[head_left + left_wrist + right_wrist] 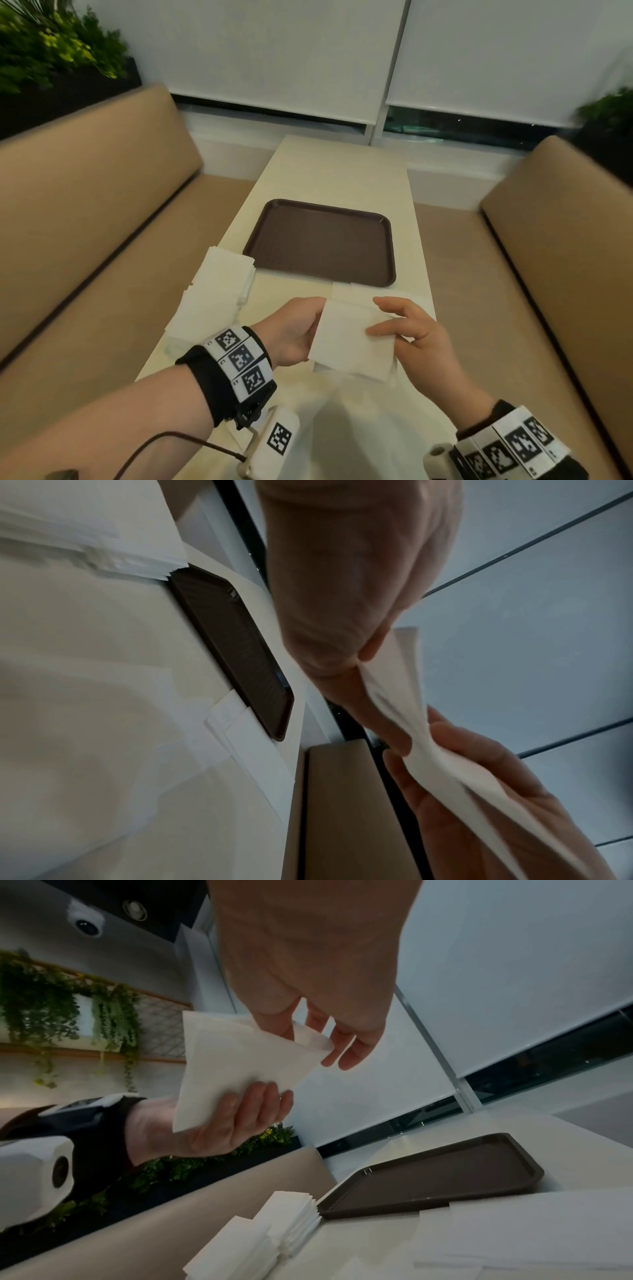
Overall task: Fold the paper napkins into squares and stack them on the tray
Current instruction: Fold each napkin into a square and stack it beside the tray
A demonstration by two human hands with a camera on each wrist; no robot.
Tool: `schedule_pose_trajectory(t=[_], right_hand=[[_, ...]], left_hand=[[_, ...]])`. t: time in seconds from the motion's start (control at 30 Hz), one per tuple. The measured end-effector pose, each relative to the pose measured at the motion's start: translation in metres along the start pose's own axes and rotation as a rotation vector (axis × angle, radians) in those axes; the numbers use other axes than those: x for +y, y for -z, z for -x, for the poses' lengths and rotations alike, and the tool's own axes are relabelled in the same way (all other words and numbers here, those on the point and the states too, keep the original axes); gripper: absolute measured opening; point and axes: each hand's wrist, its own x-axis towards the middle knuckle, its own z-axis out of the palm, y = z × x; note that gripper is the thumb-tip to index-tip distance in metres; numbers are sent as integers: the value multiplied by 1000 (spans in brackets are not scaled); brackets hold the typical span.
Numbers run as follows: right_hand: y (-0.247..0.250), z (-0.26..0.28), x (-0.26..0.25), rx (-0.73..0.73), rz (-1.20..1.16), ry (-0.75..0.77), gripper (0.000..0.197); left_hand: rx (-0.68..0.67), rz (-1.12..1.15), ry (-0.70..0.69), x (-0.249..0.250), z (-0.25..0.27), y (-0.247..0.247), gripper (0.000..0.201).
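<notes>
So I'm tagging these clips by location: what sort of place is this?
Most likely a cafe or fast-food restaurant booth. A narrow table sits between two tan padded benches, a brown plastic serving tray lies on it, and stacks of paper napkins sit beside the tray. A ceiling security camera suggests commercial premises.

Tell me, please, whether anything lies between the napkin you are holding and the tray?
Nothing visible does: the napkin, held by the left hand and right hand, is above the table, and the tray beyond is bare.
</notes>
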Motion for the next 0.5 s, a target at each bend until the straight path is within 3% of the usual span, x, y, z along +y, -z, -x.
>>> schedule_pose_trajectory(t=[0.07,0.13,0.23,0.33,0.4,0.5], right_hand=[[1,1,4,-7,55,36,64],[2,2,7,-14,101,64,68],[6,3,9,-30,122,66,71],[15,0,1,-4,-72,-38,52],[21,-7,-4,-12,-173,-140,51],[20,-18,-18,-110,-125,-182,38]], left_hand=[[16,10,-2,0,0,-3,26],[-9,-6,-19,0,0,-8,39],[78,-141,-174,-2,-2,-15,39],[189,-431,-347,-9,-5,-16,37],[226,-587,-423,-11,-3,-16,32],[244,-630,-495,-10,1,-20,28]])
